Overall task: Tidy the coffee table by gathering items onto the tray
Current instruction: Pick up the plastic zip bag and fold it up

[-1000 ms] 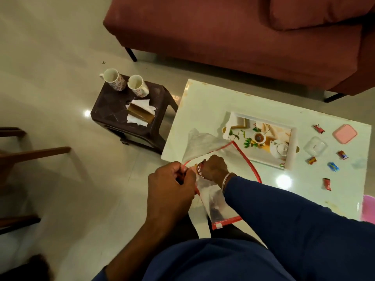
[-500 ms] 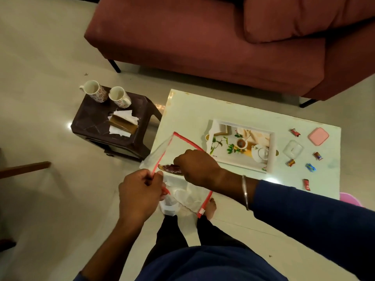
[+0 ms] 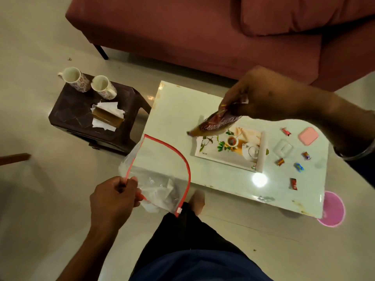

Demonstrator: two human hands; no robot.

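Since half a second earlier, the right hand (image 3: pixel 269 94) had lifted a brown packet (image 3: pixel 215 124), fingers pinching it, above the tray (image 3: pixel 229 161) on the white worktop (image 3: pixel 178 110). Left-hand (image 3: pixel 113 197) fingers pinched the clear bag (image 3: pixel 158 179); its contents were unclear.

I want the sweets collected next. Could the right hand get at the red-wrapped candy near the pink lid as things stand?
Probably not yet: the right hand is shut on a brown packet above the tray. The red-wrapped candy lies bare on the table with nothing over it, so once the packet is dropped the way looks free.
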